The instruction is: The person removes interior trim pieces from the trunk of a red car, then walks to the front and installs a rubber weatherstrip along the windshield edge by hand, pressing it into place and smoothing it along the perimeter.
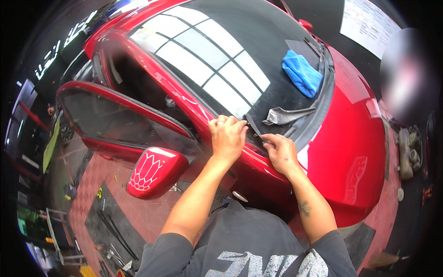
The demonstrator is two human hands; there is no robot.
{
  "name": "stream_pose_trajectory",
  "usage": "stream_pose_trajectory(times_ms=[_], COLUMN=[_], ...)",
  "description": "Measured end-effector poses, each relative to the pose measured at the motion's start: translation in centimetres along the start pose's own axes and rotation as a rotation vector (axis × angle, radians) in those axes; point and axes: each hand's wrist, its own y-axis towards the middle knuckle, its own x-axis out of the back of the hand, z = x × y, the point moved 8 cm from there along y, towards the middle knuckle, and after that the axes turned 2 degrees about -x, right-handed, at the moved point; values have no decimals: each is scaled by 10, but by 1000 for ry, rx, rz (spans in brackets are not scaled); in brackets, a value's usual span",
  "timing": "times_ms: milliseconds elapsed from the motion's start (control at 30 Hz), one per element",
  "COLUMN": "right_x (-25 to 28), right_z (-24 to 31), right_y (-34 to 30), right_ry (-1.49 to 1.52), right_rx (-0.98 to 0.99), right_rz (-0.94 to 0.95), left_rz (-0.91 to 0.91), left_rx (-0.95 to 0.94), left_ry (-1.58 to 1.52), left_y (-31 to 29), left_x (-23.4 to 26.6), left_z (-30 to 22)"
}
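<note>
Both hands work at the lower corner of a red car's windshield, beside the pillar. My right hand pinches the lower end of a narrow black trim strip. My left hand is closed at the strip's upper end, its fingers curled over the pillar's edge; its fingertips are partly hidden. Just beyond my right hand, a loose grey-black plastic cover piece lies at the base of the glass. Farther up rests a crumpled blue cloth, with a dark flat sheet behind it.
The front door stands open at the left. A red side mirror with white line markings juts out near my left forearm. The red hood spreads to the right. Tools and a dark mat lie on the red floor.
</note>
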Motion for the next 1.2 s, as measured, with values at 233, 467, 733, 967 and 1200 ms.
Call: stream_pose_trajectory(times_ms=[233,467,733,967,1200], right_x=[7,4,2,4,10], right_z=[3,9,-3,-2,1], right_y=[-6,-7,-6,-9,-11], right_ry=[10,-11,64,80,58], right_rx=[-27,-7,-41,-10,26], right_rz=[2,2,-13,-67,-65], left_rz=[56,52,175,648,833], left_rx=[9,11,114,599,760], left_ry=[-52,-31,-33,-537,-769], left_y=[7,8,16,27,20], left_x=[2,1,1,-27,-41], left_z=[-4,-2,-6,10,13])
